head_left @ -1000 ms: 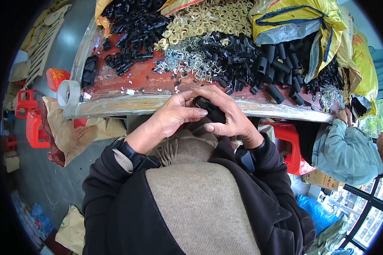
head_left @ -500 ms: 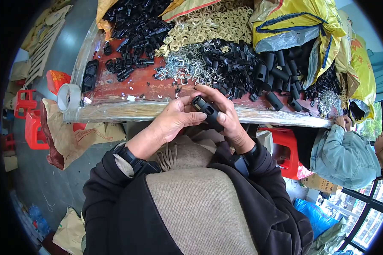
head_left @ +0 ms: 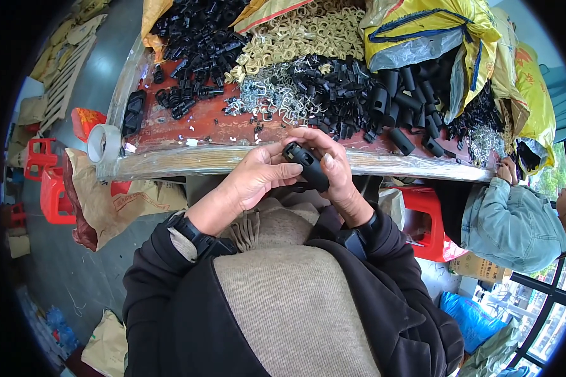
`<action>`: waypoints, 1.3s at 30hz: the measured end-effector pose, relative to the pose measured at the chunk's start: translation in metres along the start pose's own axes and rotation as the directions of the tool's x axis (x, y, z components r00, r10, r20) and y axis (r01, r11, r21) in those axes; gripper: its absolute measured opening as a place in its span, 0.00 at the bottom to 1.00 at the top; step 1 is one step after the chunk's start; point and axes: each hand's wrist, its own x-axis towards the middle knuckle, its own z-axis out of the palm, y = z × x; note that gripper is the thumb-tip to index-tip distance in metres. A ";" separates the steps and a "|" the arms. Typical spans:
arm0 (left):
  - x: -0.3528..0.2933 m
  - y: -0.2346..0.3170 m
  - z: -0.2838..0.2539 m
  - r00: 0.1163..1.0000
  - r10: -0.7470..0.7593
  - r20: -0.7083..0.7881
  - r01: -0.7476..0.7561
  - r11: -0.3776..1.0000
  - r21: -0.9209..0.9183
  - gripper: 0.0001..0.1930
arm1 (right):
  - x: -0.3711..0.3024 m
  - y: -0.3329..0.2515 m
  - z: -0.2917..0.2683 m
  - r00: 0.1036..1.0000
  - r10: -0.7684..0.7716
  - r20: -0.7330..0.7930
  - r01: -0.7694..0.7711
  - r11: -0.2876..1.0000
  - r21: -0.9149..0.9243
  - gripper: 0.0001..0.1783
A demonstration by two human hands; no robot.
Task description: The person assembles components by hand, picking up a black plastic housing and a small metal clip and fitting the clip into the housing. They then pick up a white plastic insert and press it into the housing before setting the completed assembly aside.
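Both hands are at the near edge of the table, closed round a black slotted tube (head_left: 316, 179). My left hand (head_left: 258, 174) pinches the tube from the left, its thumb laid along the side near the slot. My right hand (head_left: 336, 166) wraps the other side, with its fingers curled over the far end and its thumb raised against the wall. The tube is tilted, its slotted end pointing away from me. Something dark sits inside that end, too small to make out. Just beyond my hands lie small black plastic parts (head_left: 336, 94) and bent metal clips (head_left: 270, 94).
Larger black tubes (head_left: 401, 141) lie right of the small parts, below a yellow sack (head_left: 434, 25). Farther back are beige ring-like pieces (head_left: 302, 38) and black fittings (head_left: 198, 44). A tape roll (head_left: 104, 143) sits at the left corner. At right, another person's sleeve (head_left: 512, 213) reaches the table.
The tube has turned slightly between my fingers, and my right thumb has shifted a little. Both hands keep their hold. The table scene has moved slightly left in the view.
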 end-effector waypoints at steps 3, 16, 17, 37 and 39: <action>0.002 0.002 0.001 1.000 -0.010 -0.006 0.010 1.000 -0.011 0.21 | 0.000 0.008 -0.003 0.999 0.009 -0.044 -0.009 1.000 0.000 0.42; 0.006 -0.004 -0.009 0.999 -0.045 0.016 0.043 0.992 0.122 0.25 | -0.043 -0.006 -0.035 0.985 0.072 -0.155 -0.091 0.989 -0.120 0.31; 0.004 -0.001 -0.014 0.998 -0.057 0.027 0.054 0.991 0.120 0.25 | -0.053 -0.012 -0.045 0.980 0.089 -0.181 -0.116 0.982 -0.146 0.30; 0.002 0.085 -0.138 0.676 0.684 -0.273 -0.034 0.399 0.916 0.19 | -0.214 0.029 -0.151 0.700 0.595 -0.396 -0.677 0.375 -0.633 0.16; 0.010 0.093 -0.135 0.667 0.716 -0.206 0.036 0.246 0.969 0.18 | -0.187 0.012 -0.143 0.657 0.710 -0.253 -0.749 0.579 -0.321 0.16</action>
